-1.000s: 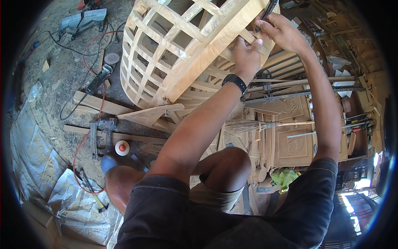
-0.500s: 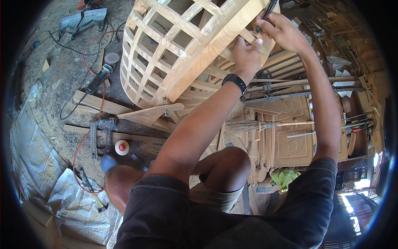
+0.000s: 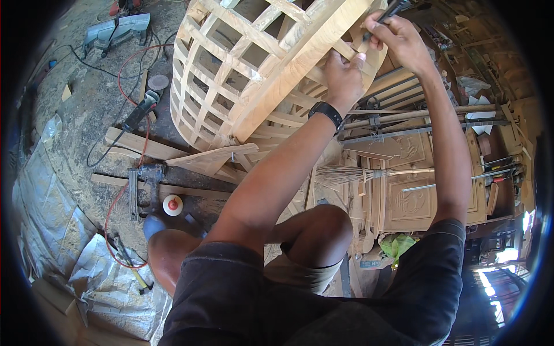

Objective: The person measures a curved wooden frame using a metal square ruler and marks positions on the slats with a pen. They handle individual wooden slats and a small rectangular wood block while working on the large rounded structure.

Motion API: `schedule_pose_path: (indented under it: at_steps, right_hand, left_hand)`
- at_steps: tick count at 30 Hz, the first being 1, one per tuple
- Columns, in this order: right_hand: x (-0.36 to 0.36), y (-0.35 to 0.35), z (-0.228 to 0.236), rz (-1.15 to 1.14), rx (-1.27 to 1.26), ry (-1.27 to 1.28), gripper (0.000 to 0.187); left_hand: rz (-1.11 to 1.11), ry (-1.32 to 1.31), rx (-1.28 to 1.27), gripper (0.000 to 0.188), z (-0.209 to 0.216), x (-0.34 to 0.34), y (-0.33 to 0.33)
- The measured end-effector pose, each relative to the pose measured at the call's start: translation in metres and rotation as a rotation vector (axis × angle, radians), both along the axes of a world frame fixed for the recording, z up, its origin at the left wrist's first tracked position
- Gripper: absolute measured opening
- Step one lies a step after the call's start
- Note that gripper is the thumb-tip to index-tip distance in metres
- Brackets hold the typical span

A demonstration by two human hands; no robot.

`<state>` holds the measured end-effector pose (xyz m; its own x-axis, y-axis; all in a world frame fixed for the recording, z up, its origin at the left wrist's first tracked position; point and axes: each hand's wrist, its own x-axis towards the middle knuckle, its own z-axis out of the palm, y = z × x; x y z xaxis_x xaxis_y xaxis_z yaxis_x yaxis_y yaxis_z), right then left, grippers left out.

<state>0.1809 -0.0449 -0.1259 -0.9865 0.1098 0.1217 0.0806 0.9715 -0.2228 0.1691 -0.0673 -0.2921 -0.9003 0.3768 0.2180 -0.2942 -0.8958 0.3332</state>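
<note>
A curved lattice (image 3: 214, 74) of pale wooden slats, edged by a thick wooden rail (image 3: 288, 72), rises in front of me. Below its upper right end, my left hand (image 3: 344, 79), with a black watch on the wrist, grips a short wooden slat (image 3: 344, 49) lying against the rail. That hand's thumb shows; some of its fingers are hidden behind the wood. My right hand (image 3: 405, 47) pinches a dark pen (image 3: 390, 10) just right of the left thumb. The pen slants, its lower end close to the slat.
On the floor to the left lie an angle grinder (image 3: 140, 111), a nail gun (image 3: 151, 176), a white bottle with a red cap (image 3: 172, 205) and a hammer (image 3: 138, 277). A red hose (image 3: 108, 222) curves past them. At right are a broom (image 3: 352, 174) and carved wooden panels (image 3: 412, 203).
My right hand has shifted slightly right, and the pen leans over more, its tip farther from the left thumb. The left hand keeps its place on the slat.
</note>
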Motion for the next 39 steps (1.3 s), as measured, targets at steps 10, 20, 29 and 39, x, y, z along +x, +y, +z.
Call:
schedule_pose_path:
  at_steps: [10, 20, 29, 39]
  right_hand:
    - [0.013, 0.01, -0.085, -0.31, -0.091, 0.797, 0.031]
    - [0.0, 0.004, -0.113, -0.482, -0.316, 0.929, 0.033]
    - [0.012, 0.005, -0.116, -0.421, -0.591, 0.994, 0.031]
    - [0.054, 0.009, -0.07, -0.045, -1.207, 0.9, 0.018]
  left_hand:
    - [-0.07, 0.038, -0.039, 0.028, -0.006, -0.004, 0.004]
    - [-0.128, 0.092, -0.047, 0.027, 0.005, -0.001, -0.015]
    - [-0.192, 0.147, -0.163, 0.031, 0.006, 0.005, -0.033]
    - [-0.29, 0.617, -0.631, 0.038, 0.01, 0.034, -0.073]
